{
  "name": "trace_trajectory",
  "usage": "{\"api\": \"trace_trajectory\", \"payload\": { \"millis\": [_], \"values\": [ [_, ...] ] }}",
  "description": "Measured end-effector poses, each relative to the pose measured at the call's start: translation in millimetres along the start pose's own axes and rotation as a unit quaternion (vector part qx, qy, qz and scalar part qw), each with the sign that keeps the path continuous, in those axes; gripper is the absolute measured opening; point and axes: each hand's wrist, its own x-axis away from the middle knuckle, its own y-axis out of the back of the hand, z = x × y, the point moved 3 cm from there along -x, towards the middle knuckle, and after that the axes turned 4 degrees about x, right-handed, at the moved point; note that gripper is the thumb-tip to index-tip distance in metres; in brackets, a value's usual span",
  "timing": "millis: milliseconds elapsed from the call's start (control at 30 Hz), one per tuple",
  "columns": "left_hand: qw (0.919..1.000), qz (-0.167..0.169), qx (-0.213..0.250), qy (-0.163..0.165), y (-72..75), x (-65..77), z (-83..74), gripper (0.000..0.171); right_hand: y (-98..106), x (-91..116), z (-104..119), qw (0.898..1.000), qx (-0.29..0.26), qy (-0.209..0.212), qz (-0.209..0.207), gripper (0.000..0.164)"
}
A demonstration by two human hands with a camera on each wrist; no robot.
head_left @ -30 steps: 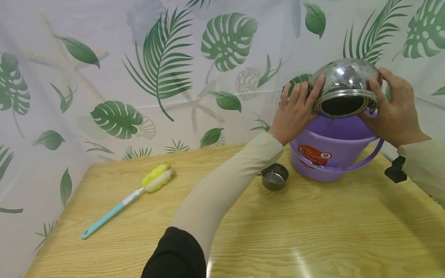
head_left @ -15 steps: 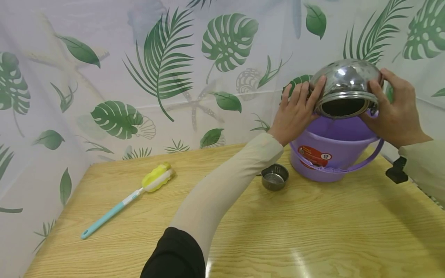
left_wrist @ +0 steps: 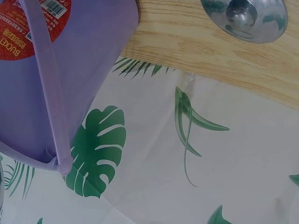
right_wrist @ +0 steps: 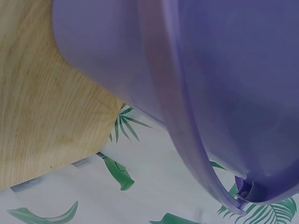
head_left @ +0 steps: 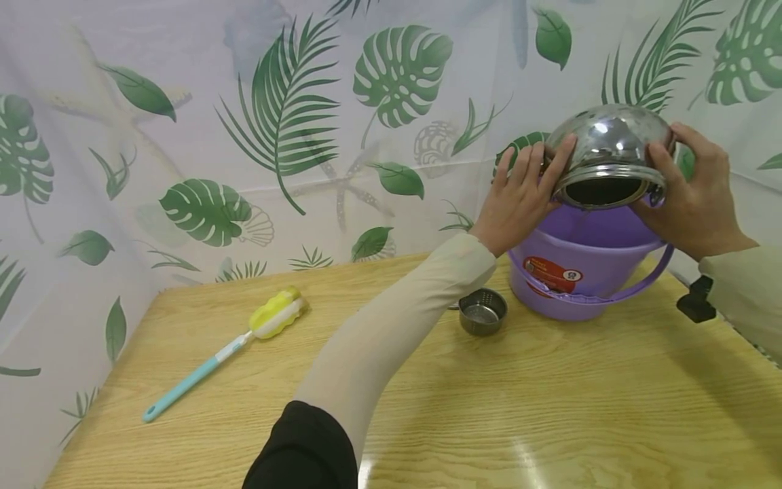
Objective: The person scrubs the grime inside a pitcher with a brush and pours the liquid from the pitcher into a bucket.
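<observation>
A shiny rounded metal pot (head_left: 611, 136) is tipped mouth-down over the purple bucket (head_left: 595, 272), its dark opening facing me. My left hand (head_left: 516, 200) holds the pot's left side, fingers spread along the wall and the thumb partly hidden under the rim. On the opposite side my right hand (head_left: 699, 193) grips it, thumb near the rim and fingers behind. Any spout or handle is hidden. Neither wrist view shows a hand; the bucket's wall (right_wrist: 224, 93) and its handle (left_wrist: 49, 93) fill much of both.
A small perforated metal strainer cup (head_left: 482, 312) stands left of the bucket. Top right in the left wrist view is a round shiny metal piece with a central knob (left_wrist: 242, 16). A yellow-and-white sponge brush (head_left: 276, 314) with a turquoise handle lies on the wooden table (head_left: 476, 414).
The pot and both hands have stayed almost still over the bucket; the pot has shifted very slightly right. The other things have not moved.
</observation>
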Motion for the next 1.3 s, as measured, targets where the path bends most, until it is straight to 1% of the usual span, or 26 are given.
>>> {"api": "trace_trajectory", "payload": {
  "millis": [167,267,400,600,700,900,1067,1233,1300],
  "values": [
    [0.9998,-0.018,0.002,-0.008,0.5,0.2,1.1,0.062,0.3,-0.9,0.7,1.000,0.002,-0.001,-0.005,0.049],
    [0.9998,-0.019,0.005,-0.010,1.0,0.5,1.7,0.062,0.4,-2.0,0.9,1.000,0.008,0.002,0.002,0.050],
    [0.9998,-0.017,0.003,-0.011,1.4,1.1,2.0,0.060,-1.9,-1.6,-0.2,1.000,0.013,0.006,-0.011,0.048],
    [0.9995,-0.031,-0.003,-0.011,1.1,1.2,1.4,0.056,-4.0,-0.4,-0.8,0.999,0.022,0.012,-0.027,0.045],
    [0.9994,-0.032,-0.003,-0.010,1.2,1.4,1.5,0.056,-4.0,-0.7,-0.1,0.999,0.023,0.013,-0.033,0.043],
    [0.9995,-0.030,0.002,-0.010,1.4,1.7,2.1,0.056,-4.0,-1.4,0.3,0.999,0.029,0.020,-0.027,0.043],
    [0.9996,-0.026,0.001,-0.010,1.4,2.3,2.4,0.055,-4.7,-2.2,0.3,0.999,0.025,0.020,-0.031,0.043],
    [0.9994,-0.033,-0.002,-0.007,2.1,2.7,2.2,0.054,-4.8,-2.9,0.6,0.999,0.022,0.013,-0.023,0.047],
    [0.9993,-0.036,-0.005,-0.006,2.4,3.0,2.0,0.054,-4.4,-3.2,0.5,0.999,0.026,0.013,-0.013,0.059]
  ]
}}
